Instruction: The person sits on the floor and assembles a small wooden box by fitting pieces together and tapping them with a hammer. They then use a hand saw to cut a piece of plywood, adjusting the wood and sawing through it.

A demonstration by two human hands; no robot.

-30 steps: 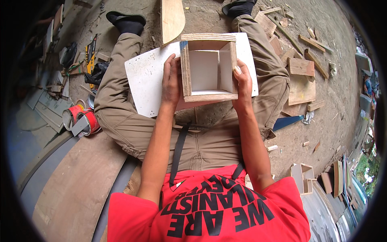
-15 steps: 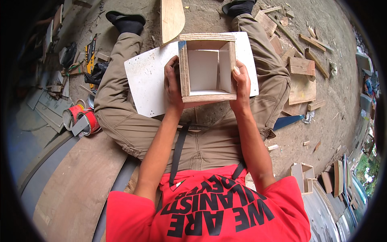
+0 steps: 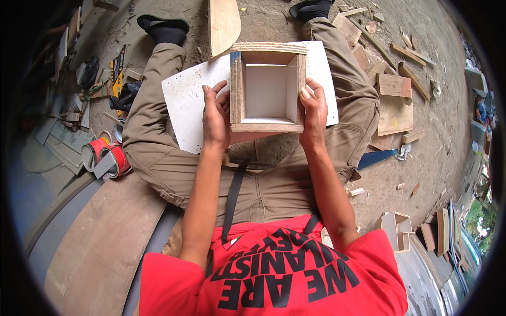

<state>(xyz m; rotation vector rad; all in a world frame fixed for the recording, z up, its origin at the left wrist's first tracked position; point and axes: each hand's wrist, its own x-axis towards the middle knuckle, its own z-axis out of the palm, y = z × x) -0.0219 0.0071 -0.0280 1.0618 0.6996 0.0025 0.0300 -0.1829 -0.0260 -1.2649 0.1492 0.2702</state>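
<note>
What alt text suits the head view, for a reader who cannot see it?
A seated person has the left hand and right hand at opposite sides of an open wooden box, partly white inside, over a white board. Wood scraps and red cans are nearby.

A wooden box (image 3: 268, 128) is leaving its top open for entry, while the left hand (image 3: 215, 118) and right hand (image 3: 314, 115) are crowding its sides and a plank (image 3: 224, 25) is lying near its far-left corner.

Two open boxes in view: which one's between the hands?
The blue-cornered wooden box, between left hand and right hand; the partitioned box sits at lower right, untouched.
</note>
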